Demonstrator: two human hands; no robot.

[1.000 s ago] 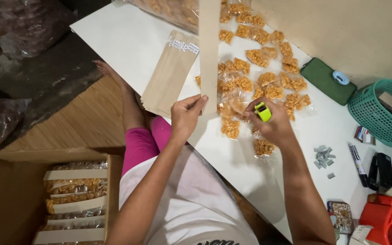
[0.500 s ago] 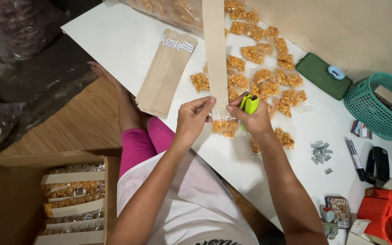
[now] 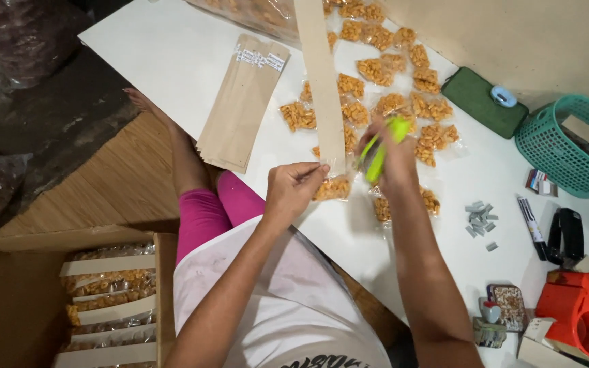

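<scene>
Over the near edge of the white table (image 3: 172,48), the left hand (image 3: 293,189) pinches the lower end of a long brown cardboard strip (image 3: 322,82) between thumb and fingertips, together with a small clear snack packet (image 3: 333,187) of orange pieces that hangs at the strip's bottom end. The strip runs up and away from the person, out of the top of the view, lying over the scattered snack packets (image 3: 390,75) spread across the middle of the table. The right hand (image 3: 395,158) is closed around a lime-green stapler (image 3: 379,151), blurred with motion, held just to the right of the strip and a little above the pinched packet; whether it touches the strip cannot be told. To the left of the strip lies a stack of flat brown paper bags (image 3: 240,102) with white labels at their far end. Farther right on the table are a dark green pouch (image 3: 478,102), a teal plastic basket (image 3: 567,150), a small heap of grey staple bars (image 3: 478,219), a black marker (image 3: 532,227), a black stapler (image 3: 566,235) and a red tape dispenser (image 3: 581,313). At lower left an open cardboard box (image 3: 22,293) holds finished strips with packets (image 3: 103,293) laid in rows
</scene>
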